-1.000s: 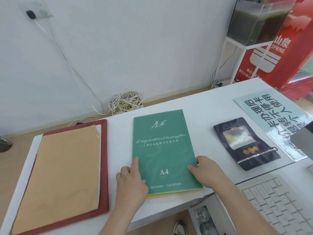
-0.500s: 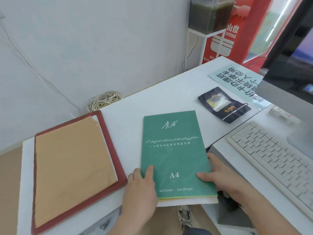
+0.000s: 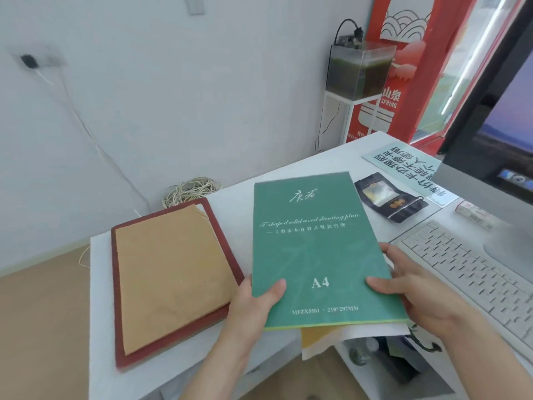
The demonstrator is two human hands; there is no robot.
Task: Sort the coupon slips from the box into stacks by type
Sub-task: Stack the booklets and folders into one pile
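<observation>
A flat green box (image 3: 314, 243) marked "A4" is tilted up off the white desk (image 3: 230, 197), its near end toward me. My left hand (image 3: 253, 301) grips its lower left edge, thumb on top. My right hand (image 3: 415, 287) grips its lower right edge, thumb on the cover and fingers underneath. Yellow and white sheets (image 3: 331, 336) stick out below the box's near edge. No loose coupon slips are visible.
A brown envelope (image 3: 170, 272) lies on a dark red board (image 3: 121, 342) at the left. A black pouch (image 3: 389, 197), a printed sign (image 3: 409, 171), a white keyboard (image 3: 473, 272) and a monitor (image 3: 496, 145) sit at the right. A cable coil (image 3: 190, 189) lies behind the desk.
Both hands have taken hold of the green box and raised its near end off the desk toward me. The camera has swung right and up.
</observation>
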